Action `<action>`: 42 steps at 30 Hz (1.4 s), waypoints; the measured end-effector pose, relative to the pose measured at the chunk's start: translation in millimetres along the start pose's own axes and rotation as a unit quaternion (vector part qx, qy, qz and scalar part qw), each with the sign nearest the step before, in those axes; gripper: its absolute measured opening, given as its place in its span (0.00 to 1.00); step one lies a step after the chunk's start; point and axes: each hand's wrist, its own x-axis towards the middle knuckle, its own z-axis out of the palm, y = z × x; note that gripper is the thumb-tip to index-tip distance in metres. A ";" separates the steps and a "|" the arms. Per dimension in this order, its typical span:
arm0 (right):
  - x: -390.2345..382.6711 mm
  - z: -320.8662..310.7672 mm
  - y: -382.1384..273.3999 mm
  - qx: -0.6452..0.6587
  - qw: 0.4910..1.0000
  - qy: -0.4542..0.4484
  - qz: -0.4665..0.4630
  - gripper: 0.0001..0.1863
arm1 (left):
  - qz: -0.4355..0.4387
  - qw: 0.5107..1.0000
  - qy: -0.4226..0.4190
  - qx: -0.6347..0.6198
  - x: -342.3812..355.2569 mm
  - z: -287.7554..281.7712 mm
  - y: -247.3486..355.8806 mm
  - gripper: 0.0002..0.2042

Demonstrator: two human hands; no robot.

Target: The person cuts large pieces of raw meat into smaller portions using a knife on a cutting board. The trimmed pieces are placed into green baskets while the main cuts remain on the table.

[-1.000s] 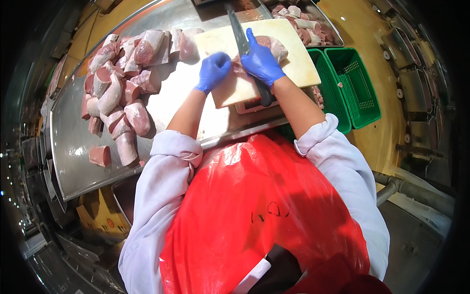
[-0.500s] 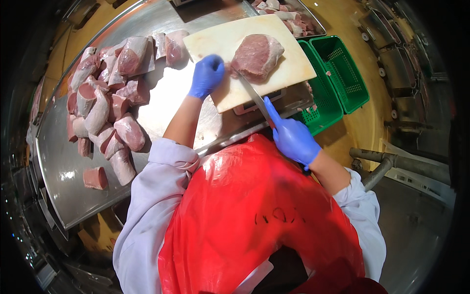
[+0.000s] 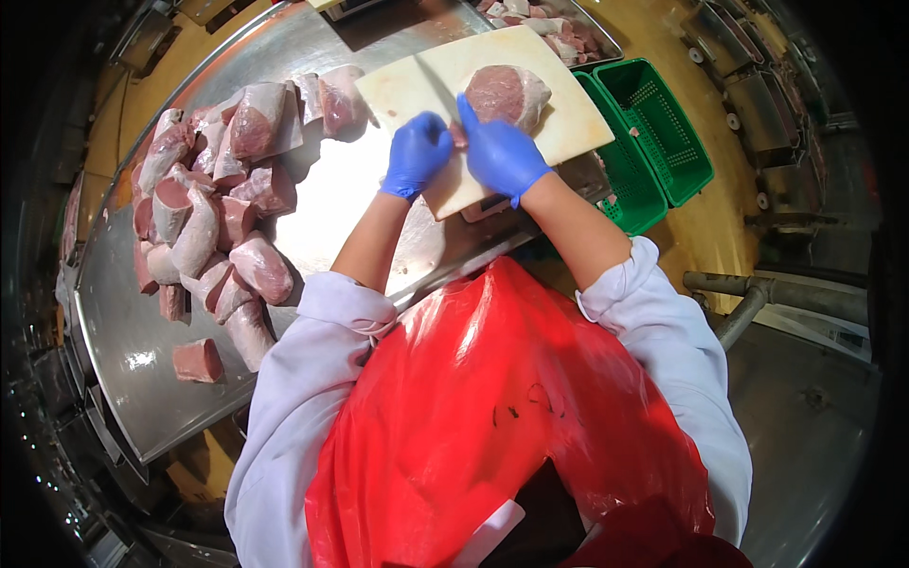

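On the white cutting board (image 3: 568, 104) lies a large trimmed piece of raw meat (image 3: 497, 92) with pale fat on its right side. My right hand (image 3: 504, 154), gloved in blue, is closed round a knife (image 3: 437, 81), index finger stretched along it. The blade, smeared by motion, points to the far left over the board, left of the large piece. The handle is hidden under the hand. My left hand (image 3: 417, 154), also in a blue glove, is closed with its fingertips at a small pink scrap of meat (image 3: 459, 138) between both hands.
Many raw meat pieces (image 3: 199, 227) are heaped on the steel table (image 3: 142, 398) to the left, one small block (image 3: 197, 361) apart from them. Green baskets (image 3: 663, 133) stand right of the board. A tray of meat (image 3: 568, 33) sits behind, and a metal pipe (image 3: 748, 293) is at right.
My right hand has moved up and left with the knife, from below the board onto it beside my left hand. The blade has swung from the large piece's near edge to its left.
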 end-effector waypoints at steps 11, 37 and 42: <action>-171.8 -70.2 68.2 -0.156 0.967 -0.199 -0.044 0.47 | 0.017 0.995 0.097 -0.014 0.5 -51.8 -16.1 0.03; -294.7 12.5 283.8 0.519 0.806 0.063 0.278 0.43 | 0.559 0.630 -0.432 0.322 175.3 70.4 106.0 0.22; -254.3 1.2 293.2 0.534 0.816 0.067 0.209 0.39 | 0.039 0.809 -0.375 0.450 145.5 38.5 108.0 0.40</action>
